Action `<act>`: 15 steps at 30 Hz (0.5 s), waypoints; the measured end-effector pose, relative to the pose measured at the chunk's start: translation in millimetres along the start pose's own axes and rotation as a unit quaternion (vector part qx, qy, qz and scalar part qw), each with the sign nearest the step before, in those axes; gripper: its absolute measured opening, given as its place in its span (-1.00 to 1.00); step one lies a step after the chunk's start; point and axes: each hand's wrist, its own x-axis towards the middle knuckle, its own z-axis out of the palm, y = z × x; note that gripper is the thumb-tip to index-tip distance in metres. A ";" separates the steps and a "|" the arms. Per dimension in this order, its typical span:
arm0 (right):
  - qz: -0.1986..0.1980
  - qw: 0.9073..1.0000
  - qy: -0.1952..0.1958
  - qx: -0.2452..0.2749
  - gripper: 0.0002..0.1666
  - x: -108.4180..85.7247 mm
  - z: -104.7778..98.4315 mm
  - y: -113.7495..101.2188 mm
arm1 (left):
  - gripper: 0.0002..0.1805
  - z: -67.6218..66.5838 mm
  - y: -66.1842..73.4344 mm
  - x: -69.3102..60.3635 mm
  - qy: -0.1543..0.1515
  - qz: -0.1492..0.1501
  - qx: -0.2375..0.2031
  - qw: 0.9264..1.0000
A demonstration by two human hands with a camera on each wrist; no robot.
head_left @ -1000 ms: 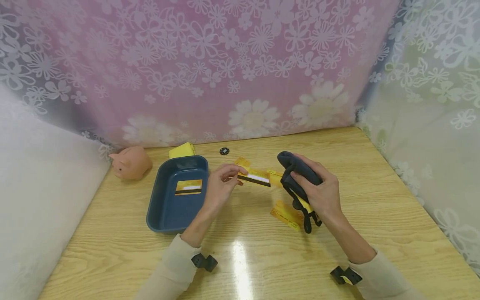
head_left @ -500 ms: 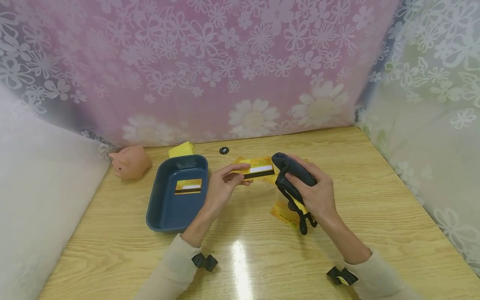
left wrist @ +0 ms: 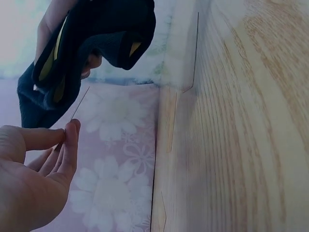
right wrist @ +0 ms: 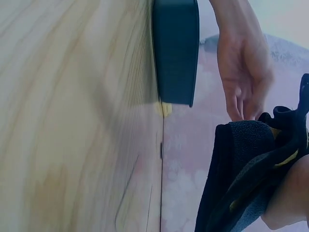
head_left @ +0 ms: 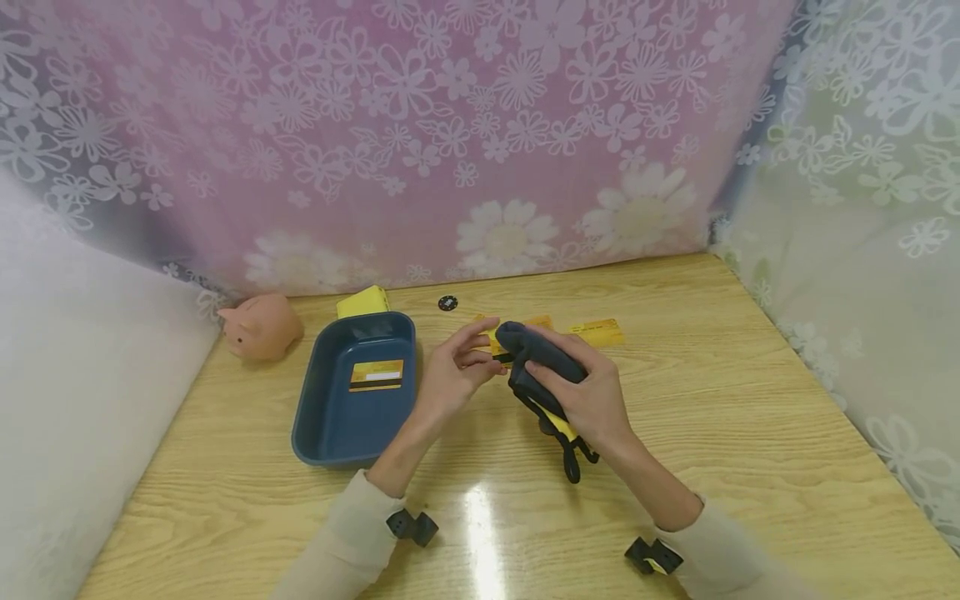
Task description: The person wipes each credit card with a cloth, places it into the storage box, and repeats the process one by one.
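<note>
Pinching a yellow card (head_left: 502,359) with the left hand (head_left: 453,375), gripping a dark cloth pouch (head_left: 542,360) (yellow inside) with the right hand (head_left: 594,392), close together above the table (head_left: 735,392); near loose cards (head_left: 597,332) and a blue tray (head_left: 352,429).

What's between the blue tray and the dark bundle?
In the head view, the left hand, pinching a yellow card, is between the blue tray and the dark bundle.
</note>
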 end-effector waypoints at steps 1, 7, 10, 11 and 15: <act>-0.003 1.000 -0.004 -0.004 -0.46 0.0 3.3 0.0 | -0.36 0.4 -0.1 -0.2 -0.006 0.002 -0.003 1.000; -0.012 0.999 -0.012 -0.030 -0.46 0.0 15.5 -0.4 | -0.32 2.4 0.5 -2.1 -0.014 0.026 0.003 1.000; -0.017 0.999 -0.006 -0.038 -0.45 0.1 15.8 0.8 | -0.31 3.1 1.3 -2.6 -0.009 0.028 0.003 1.000; -0.019 0.999 -0.003 -0.041 -0.45 0.3 15.1 1.4 | -0.31 3.2 1.4 -2.7 -0.008 0.027 0.001 1.000; -0.029 0.998 0.008 -0.051 -0.46 0.9 8.6 5.3 | -0.30 3.0 0.0 -2.1 0.006 0.021 0.001 1.000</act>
